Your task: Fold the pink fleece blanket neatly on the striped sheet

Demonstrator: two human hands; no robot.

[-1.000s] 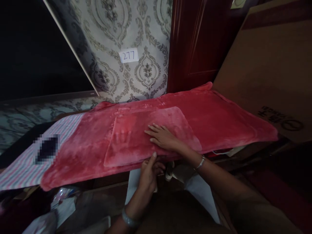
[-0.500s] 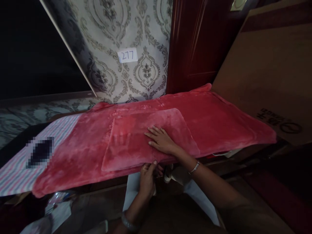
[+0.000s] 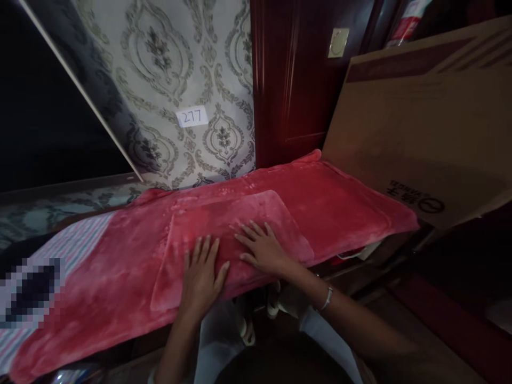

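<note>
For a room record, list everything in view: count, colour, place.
Rectangular plush cloth: one, pink, beneath hands.
Wide plush spread: one, red, underneath.
Striped fabric: one, pink and white, left.
Flat panel: one, black, upper left.
Patterned wallpaper: one, grey, behind.
Paper label 277: one, white, on wallpaper.
Glossy wooden panel: one, dark red, beside wallpaper.
Square plate: one, cream, on wood.
Cardboard box: one, brown, right.
Unclear item: one, red, white, top right.
Shoes: two, pale, below.
Trouser legs: two, pale, below.
Bracelet: one, silver, right forearm.
Left hand: one, bare, on rectangular cloth.
Right hand: one, bare, likewise.
</note>
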